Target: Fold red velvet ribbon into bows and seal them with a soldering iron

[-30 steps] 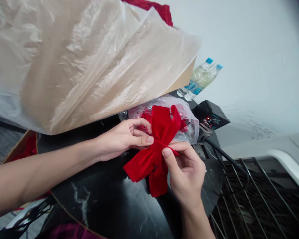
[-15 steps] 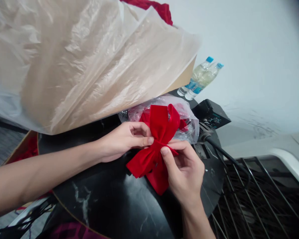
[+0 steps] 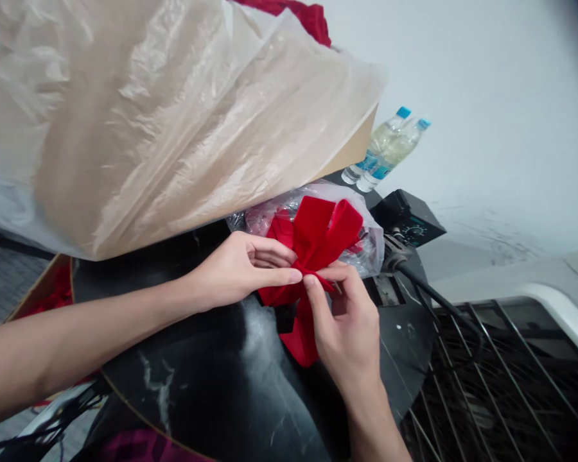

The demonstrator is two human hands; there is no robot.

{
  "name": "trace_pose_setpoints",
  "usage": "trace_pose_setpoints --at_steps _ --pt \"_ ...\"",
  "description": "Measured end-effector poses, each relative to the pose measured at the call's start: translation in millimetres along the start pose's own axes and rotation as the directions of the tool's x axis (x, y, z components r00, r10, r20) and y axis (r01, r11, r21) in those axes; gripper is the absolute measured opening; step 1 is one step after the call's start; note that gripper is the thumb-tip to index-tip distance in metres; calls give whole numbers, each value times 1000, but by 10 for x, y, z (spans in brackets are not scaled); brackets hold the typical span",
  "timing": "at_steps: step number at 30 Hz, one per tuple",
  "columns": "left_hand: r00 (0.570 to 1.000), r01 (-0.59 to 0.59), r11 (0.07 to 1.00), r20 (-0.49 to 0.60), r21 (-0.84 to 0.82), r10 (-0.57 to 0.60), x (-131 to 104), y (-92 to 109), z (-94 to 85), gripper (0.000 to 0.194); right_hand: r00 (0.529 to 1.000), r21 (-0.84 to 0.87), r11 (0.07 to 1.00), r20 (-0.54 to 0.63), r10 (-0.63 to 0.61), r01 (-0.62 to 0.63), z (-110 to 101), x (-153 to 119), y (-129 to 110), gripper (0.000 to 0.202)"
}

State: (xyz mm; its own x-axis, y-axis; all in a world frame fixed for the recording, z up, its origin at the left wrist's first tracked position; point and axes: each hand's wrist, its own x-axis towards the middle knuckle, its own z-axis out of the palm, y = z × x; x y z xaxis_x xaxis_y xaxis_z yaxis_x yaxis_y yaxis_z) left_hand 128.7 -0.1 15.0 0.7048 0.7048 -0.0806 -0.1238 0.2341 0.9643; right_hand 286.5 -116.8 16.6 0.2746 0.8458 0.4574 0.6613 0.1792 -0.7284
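Observation:
A red ribbon bow (image 3: 318, 231) with wide velvety loops and tails is held up between both hands, above a black marbled round table (image 3: 207, 385). My left hand (image 3: 245, 266) pinches the bow at its middle from the left, thumb against the fingers. From the right, my right hand (image 3: 347, 314) grips the band at the bow's centre between thumb and forefinger. Just behind the bow lies a clear plastic bag (image 3: 370, 240) with more red ribbon pieces in it.
A large box under a translucent plastic sheet (image 3: 197, 128) fills the upper left. Two water bottles (image 3: 390, 151) stand by the wall. A black device with a dial (image 3: 409, 218) and its cable sit at the table's right, near a metal wire rack (image 3: 491, 378).
The bow has turned, its upper loops now leaning right and its lower left loop drawn in behind my left hand. My right hand has shifted slightly left.

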Motion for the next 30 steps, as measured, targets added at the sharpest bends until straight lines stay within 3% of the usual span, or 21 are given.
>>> trace_pose_setpoints --at_steps 6,11,14,16,17,19,20,23,26,28,30 --pt "997 -66 995 32 78 64 -24 0 5 23 986 -131 984 -98 -137 124 5 -45 -70 10" --pt "969 -247 949 27 195 247 -52 -44 38 20 975 -155 973 -116 -189 170 -27 -33 -106 13" --pt "963 -265 951 0 159 269 -74 -25 70 30 938 -248 917 -74 -340 313 -156 18 -101 23" --pt "993 -115 993 38 -15 116 -84 -14 80 30 865 -322 813 37 -501 485 -301 52 -79 32" --pt "994 22 993 111 -115 -9 -87 -14 79 28 814 -338 748 119 -568 571 -384 65 -65 34" --pt "937 284 931 272 -227 -220 -87 -25 60 26 707 -332 626 263 -657 705 -555 83 -47 33" --pt "907 360 899 317 -247 -276 -86 -30 45 25 652 -308 576 333 -680 758 -634 91 -49 30" --pt "859 451 869 363 -204 -360 -101 -13 -1 19 515 -226 467 472 -715 855 -799 107 -114 13" --pt "745 526 847 523 -80 -413 -148 50 -12 23 394 -206 337 512 -763 919 -829 92 -217 21" --pt "712 549 831 571 -88 -409 -175 78 3 22 366 -215 296 527 -767 931 -797 56 -262 29" --pt "718 565 814 565 -133 -406 -181 79 23 23 369 -213 302 522 -769 929 -759 17 -275 33"
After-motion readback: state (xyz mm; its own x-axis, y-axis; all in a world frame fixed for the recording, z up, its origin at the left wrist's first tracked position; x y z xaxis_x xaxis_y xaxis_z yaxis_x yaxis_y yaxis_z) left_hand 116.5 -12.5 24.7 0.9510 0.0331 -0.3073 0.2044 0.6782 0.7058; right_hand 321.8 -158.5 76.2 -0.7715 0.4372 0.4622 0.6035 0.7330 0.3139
